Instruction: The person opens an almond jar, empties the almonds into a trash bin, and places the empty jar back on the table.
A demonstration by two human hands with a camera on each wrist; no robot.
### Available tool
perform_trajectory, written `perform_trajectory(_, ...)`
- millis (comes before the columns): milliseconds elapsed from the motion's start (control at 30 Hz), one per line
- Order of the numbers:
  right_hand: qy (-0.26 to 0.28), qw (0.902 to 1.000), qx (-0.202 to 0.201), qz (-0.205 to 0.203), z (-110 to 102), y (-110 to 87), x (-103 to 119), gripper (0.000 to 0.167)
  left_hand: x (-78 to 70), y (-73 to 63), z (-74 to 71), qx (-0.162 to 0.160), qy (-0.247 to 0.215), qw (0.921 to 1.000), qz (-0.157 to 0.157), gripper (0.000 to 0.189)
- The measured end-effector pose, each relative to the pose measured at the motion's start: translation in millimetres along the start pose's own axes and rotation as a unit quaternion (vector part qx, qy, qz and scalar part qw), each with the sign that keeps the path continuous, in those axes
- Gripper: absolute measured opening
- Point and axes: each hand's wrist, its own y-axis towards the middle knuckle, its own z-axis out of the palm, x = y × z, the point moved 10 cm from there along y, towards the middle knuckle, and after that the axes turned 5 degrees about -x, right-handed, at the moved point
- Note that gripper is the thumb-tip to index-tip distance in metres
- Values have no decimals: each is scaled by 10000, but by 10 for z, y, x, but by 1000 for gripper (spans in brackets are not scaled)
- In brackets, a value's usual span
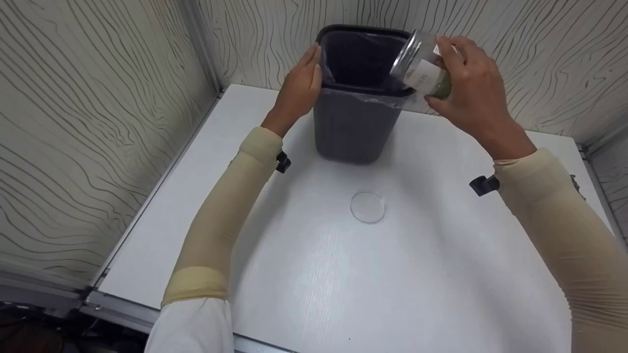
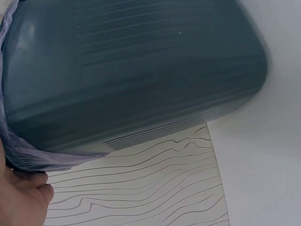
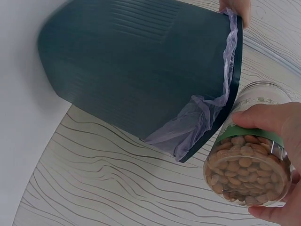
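Observation:
A dark trash bin (image 1: 355, 127) stands upright at the back of the white table, lined with a thin translucent bag (image 3: 202, 115) folded over its rim. My left hand (image 1: 300, 86) holds the bin's left rim; in the left wrist view its fingers (image 2: 35, 181) bend at the bagged edge. With my right hand (image 1: 471, 88) I grip a clear jar (image 1: 427, 73) by its sides. The jar is tilted over the bin's right rim, its mouth end pointing into the bin. Brown almond-like nuts (image 3: 247, 172) fill the jar's bottom end, below a white and green label.
A clear round disc, like a lid (image 1: 368, 207), lies flat on the white table (image 1: 314, 274) in front of the bin. Wood-patterned walls (image 1: 265, 39) stand close behind the bin and along the left side. A metal rail (image 1: 127, 311) runs along the table's front edge.

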Motion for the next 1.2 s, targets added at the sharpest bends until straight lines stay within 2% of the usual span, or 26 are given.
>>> perform_trajectory(467,-563,9981,-101,-249,34,54,-126,90,-35,7,31,30,-123,9999,5,51)
perform_trajectory(733,-660,9974,-71,-285,67,64,-174,87,-33,3,54,42,-110,9999,-3,51)
perform_trajectory(1200,-864,9951,-60,-466,128,147,-122,85,-18,-8,38,12,-94,9999,34,52)
